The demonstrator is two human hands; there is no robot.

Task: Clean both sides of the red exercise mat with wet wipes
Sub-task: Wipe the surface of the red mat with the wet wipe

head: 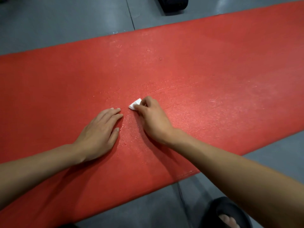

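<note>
**Wipe pressed to the red mat**

Grey floor with a dark seam running away from the viewer lies under a long red exercise mat, which stretches diagonally from the near left to the far right. Its surface glistens with wet streaks and droplets around the middle, curving off toward the right.

On that damp patch the right hand holds a small folded white wet wipe, its fingers curled and clamped on the wipe against the mat; only a corner of the wipe shows past the fingertips. Just to its left, the left hand rests palm down on the mat with its fingers straight and close together, thumb lying along the side, gripping nothing. The two hands are near each other but apart.

At the near right edge, a foot in a black sandal stands on the floor. At the far edge, a dark object sits on the floor beyond the mat, too cut off to identify.
</note>
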